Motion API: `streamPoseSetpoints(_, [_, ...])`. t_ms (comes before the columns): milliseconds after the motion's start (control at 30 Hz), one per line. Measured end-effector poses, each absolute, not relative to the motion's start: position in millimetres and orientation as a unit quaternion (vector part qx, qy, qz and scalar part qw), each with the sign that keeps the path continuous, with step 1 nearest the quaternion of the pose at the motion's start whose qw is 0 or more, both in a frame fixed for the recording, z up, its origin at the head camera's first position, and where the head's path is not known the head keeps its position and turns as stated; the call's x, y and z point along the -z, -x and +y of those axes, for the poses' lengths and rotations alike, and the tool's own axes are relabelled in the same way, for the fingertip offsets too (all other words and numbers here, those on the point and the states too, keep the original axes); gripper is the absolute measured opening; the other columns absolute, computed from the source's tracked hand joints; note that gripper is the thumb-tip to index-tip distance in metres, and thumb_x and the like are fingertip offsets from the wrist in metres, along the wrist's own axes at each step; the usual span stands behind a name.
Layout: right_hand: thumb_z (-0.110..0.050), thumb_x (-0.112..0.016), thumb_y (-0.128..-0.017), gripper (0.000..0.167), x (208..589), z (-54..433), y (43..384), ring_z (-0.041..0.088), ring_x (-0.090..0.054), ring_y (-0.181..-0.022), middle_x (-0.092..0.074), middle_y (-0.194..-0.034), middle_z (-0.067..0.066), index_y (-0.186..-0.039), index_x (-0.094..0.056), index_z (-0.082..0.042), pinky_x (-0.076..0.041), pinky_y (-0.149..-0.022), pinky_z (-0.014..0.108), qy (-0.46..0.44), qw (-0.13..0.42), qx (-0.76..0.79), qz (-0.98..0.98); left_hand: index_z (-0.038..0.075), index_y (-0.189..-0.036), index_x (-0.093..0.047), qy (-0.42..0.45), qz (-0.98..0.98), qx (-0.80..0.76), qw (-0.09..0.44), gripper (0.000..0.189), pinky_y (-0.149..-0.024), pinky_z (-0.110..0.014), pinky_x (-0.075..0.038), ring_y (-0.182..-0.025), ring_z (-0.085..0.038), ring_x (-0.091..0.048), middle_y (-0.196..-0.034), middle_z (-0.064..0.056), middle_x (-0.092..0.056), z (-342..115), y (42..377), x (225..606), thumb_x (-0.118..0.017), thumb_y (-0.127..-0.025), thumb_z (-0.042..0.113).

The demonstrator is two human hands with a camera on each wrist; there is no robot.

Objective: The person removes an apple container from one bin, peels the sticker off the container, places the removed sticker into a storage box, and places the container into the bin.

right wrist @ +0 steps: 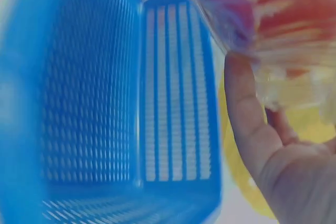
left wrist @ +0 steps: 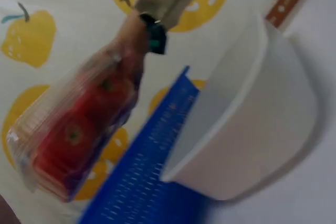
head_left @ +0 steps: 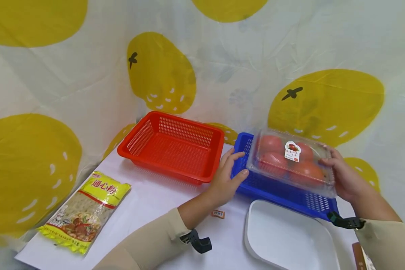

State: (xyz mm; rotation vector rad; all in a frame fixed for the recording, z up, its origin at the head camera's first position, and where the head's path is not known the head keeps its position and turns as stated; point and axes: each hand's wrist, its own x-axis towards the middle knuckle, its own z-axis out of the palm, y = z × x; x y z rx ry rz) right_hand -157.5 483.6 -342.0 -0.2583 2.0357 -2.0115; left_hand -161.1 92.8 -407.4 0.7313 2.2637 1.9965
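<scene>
A clear plastic box of tomatoes [head_left: 291, 159] with a white label hangs over the blue basket [head_left: 276, 191] in the head view. My right hand [head_left: 349, 178] grips the box at its right end, thumb on top; the right wrist view shows its fingers [right wrist: 244, 95] against the box's underside. To the left of the box is my left hand [head_left: 224, 180], fingers spread and holding nothing, between the red basket [head_left: 175, 150] and the blue one. In the left wrist view the tomato box [left wrist: 73, 129] is tilted above the blue basket [left wrist: 136, 182], blurred.
A white tub [head_left: 290, 236] stands in front of the blue basket. A yellow-ended bag of pasta [head_left: 87, 212] lies at the left of the white table. One small orange-brown packet [head_left: 218, 214] lies near my left wrist, and a brown box [head_left: 359, 257] shows at the bottom right.
</scene>
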Motion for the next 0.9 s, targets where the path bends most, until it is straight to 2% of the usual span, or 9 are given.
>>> streamPoseSetpoints(167, [-0.009, -0.023, -0.112, 0.062, 331, 453, 128, 0.023, -0.074, -0.114, -0.06, -0.139, -0.002, -0.165, -0.008, -0.035, -0.061, -0.088, 0.045, 0.151, 0.165, 0.721, 0.655, 0.018, -0.158, -0.047, -0.273, 0.699, -0.66, 0.034, 0.053, -0.125, -0.063, -0.028, -0.161, -0.026, -0.022, -0.174, -0.006, -0.025, 68, 174, 374, -0.056, -0.107, 0.031])
streamPoseSetpoints(300, [-0.01, -0.027, -0.112, 0.066, 330, 425, 103, 0.023, -0.075, -0.111, -0.059, -0.139, -0.005, -0.167, -0.01, -0.043, -0.062, -0.087, 0.045, 0.128, 0.168, 0.735, 0.645, 0.013, -0.157, -0.048, -0.299, 0.699, -0.649, 0.035, 0.053, -0.123, -0.061, -0.032, -0.158, -0.025, -0.029, -0.17, -0.009, -0.032, 54, 185, 359, -0.061, -0.106, 0.025])
streamPoseSetpoints(400, [-0.016, -0.036, -0.111, 0.065, 334, 402, 88, 0.021, -0.075, -0.108, -0.057, -0.14, -0.009, -0.164, -0.015, -0.049, -0.062, -0.086, 0.046, 0.07, 0.146, 0.712, 0.683, 0.014, -0.157, -0.049, -0.306, 0.704, -0.639, 0.043, 0.053, -0.122, -0.059, -0.035, -0.155, -0.027, -0.034, -0.167, -0.008, -0.036, 44, 188, 355, -0.063, -0.106, 0.022])
streamPoseSetpoints(467, [-0.019, -0.039, -0.111, 0.063, 337, 388, 78, 0.02, -0.074, -0.109, -0.054, -0.142, -0.011, -0.161, -0.017, -0.05, -0.063, -0.086, 0.045, 0.042, 0.134, 0.695, 0.705, 0.017, -0.157, -0.05, -0.299, 0.704, -0.641, 0.061, 0.053, -0.119, -0.058, -0.04, -0.152, -0.03, -0.039, -0.168, -0.004, -0.036, 37, 186, 354, -0.063, -0.106, 0.021])
streamPoseSetpoints(633, [-0.017, -0.042, -0.11, 0.059, 347, 356, 60, 0.021, -0.071, -0.115, -0.051, -0.146, -0.006, -0.159, -0.023, -0.043, -0.063, -0.087, 0.046, 0.038, 0.112, 0.702, 0.703, 0.021, -0.157, -0.051, -0.283, 0.705, -0.643, 0.101, 0.052, -0.11, -0.055, -0.051, -0.148, -0.035, -0.046, -0.171, 0.001, -0.032, 15, 178, 355, -0.064, -0.106, 0.02])
streamPoseSetpoints(800, [-0.011, -0.045, -0.109, 0.057, 357, 322, 45, 0.024, -0.07, -0.115, -0.051, -0.144, 0.001, -0.157, -0.03, -0.038, -0.063, -0.09, 0.044, 0.023, 0.097, 0.718, 0.689, 0.019, -0.157, -0.049, -0.29, 0.706, -0.637, 0.109, 0.055, -0.107, -0.054, -0.054, -0.146, -0.034, -0.048, -0.165, -0.004, -0.044, -13, 168, 360, -0.066, -0.105, 0.018])
streamPoseSetpoints(900, [-0.009, -0.049, -0.108, 0.057, 366, 299, 39, 0.024, -0.07, -0.112, -0.049, -0.142, 0.005, -0.155, -0.034, -0.036, -0.064, -0.087, 0.043, 0.004, 0.09, 0.724, 0.684, 0.018, -0.157, -0.048, -0.291, 0.709, -0.633, 0.107, 0.056, -0.106, -0.053, -0.055, -0.146, -0.036, -0.048, -0.164, -0.006, -0.044, -32, 160, 365, -0.067, -0.104, 0.016])
